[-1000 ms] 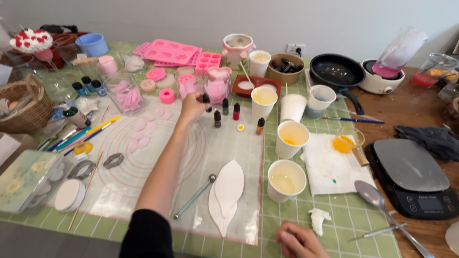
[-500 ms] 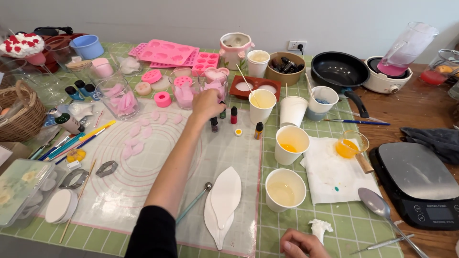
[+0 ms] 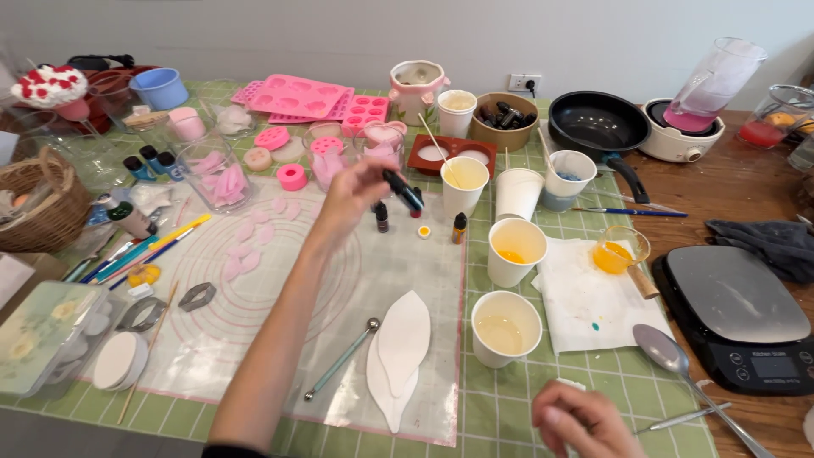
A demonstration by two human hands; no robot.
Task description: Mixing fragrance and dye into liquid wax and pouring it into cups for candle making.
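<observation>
while small bottles (image 3: pixel 382 217) stand below, left hand (image 3: pixel 352 193) lifts dropper bottle (image 3: pixel 404 190).

Craft table: silicone moulds (image 3: pixel 298 94), dye bottles (image 3: pixel 381 217)

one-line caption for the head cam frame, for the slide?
Left hand lifts a small dark dropper bottle above a craft mat; right hand rests near paper cups.

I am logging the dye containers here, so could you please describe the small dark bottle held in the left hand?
The small dark dropper bottle looks like plastic or glass, slim, with a red band near its lower end. It is lifted clear of the translucent silicone mat and tilted, pinched in the fingers of the left hand. Nothing else touches it.
</observation>
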